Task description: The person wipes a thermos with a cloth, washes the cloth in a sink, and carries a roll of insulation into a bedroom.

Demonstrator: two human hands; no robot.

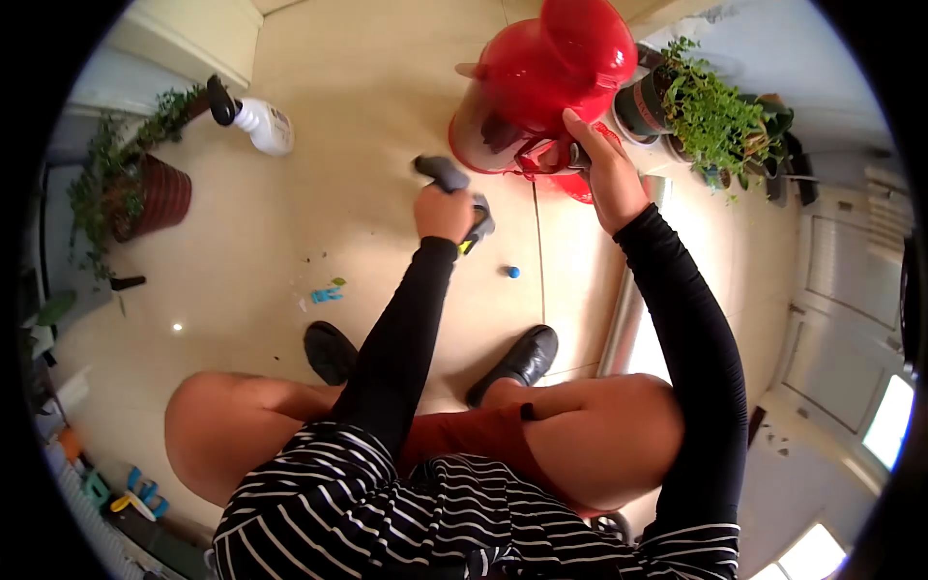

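Observation:
My left hand [445, 213] is closed round a dark grey tool [442, 174] with a yellow accent, held above the tiled floor; motion blurs it a little. At the upper right, my right hand [609, 169] grips the rim of a shiny red plastic object [551, 68], with my thumb on the outer side and the fingers mostly hidden behind it. The red object stands tilted over the floor, and a pale tan surface shows on its lower left side. Between my feet and the tool lies a small blue ball-like piece [513, 273].
A white spray bottle [266, 126] and a potted plant [155, 198] are at the left. More potted plants [710, 121] stand at the upper right. Blue scraps [327, 295] lie near my left shoe [331, 353]. A shiny cylinder [626, 319] lies at the right.

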